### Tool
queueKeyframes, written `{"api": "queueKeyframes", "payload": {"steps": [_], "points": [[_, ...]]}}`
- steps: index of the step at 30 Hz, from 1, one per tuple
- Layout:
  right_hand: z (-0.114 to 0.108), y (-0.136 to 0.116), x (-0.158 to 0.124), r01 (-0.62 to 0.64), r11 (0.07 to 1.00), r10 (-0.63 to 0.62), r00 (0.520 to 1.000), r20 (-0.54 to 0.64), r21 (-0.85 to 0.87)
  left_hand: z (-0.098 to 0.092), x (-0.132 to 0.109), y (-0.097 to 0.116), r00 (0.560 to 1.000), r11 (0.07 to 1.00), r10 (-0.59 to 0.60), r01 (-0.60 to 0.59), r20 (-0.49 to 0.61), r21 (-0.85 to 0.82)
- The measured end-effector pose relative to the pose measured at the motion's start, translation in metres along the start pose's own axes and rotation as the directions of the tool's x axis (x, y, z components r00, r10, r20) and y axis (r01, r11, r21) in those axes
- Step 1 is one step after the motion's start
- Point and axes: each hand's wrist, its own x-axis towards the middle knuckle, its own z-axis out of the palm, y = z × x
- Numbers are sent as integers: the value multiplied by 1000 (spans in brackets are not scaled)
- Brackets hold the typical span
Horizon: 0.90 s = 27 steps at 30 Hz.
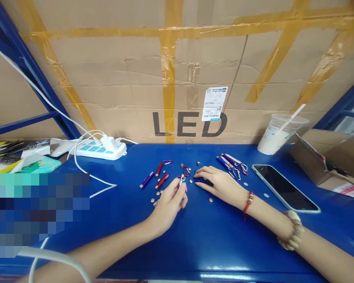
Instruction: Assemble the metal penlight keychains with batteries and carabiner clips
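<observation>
My left hand [169, 201] is closed around a small keychain flashlight [181, 181], its silver end sticking up past the thumb and most of its body hidden by the fingers. To its right, my right hand [220, 182] rests low over the table, fingers stretched and apart; what lies beneath the palm is hidden. Between the fingertips of both hands is a red carabiner clip [187, 171]. Small silver button cells [152, 200] are scattered around the left hand. Left of it lie a purple flashlight tube [146, 180] and a red flashlight tube [162, 181]; another red tube [159, 169] has a clip.
Several flashlights with carabiners [232, 165] lie beyond my right hand. A phone [286, 188], a plastic cup with straw [279, 135] and an open carton [324, 161] stand right. A power strip [103, 150] with white cables is left. A large cardboard box [120, 90] backs the blue table [177, 243].
</observation>
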Motion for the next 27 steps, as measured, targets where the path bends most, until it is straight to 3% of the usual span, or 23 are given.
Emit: {"api": "queueKeyframes", "payload": {"steps": [8,11,16,21,24,27], "points": [[-4,1,-5,-69,997,69,998,-3,36,-2,2,-2,999,1000,-2,1,39,29],[-5,-1,-7,-79,995,84,994,-74,63,-4,3,-3,999,998,-23,20,44,53],[-10,-14,-9,93,986,-46,947,-319,135,-6,3,-2,996,998,-51,54,67,-40],[-8,-25,-14,297,944,-252,930,-267,141,-4,5,-4,997,983,15,0,82,-184],[-3,-25,-17,345,929,-302,916,-264,133,-4,5,-6,996,972,35,-14,86,-235],[-2,-25,-15,363,923,-305,891,-337,125,-5,4,-6,998,980,47,-37,51,-194]]}}
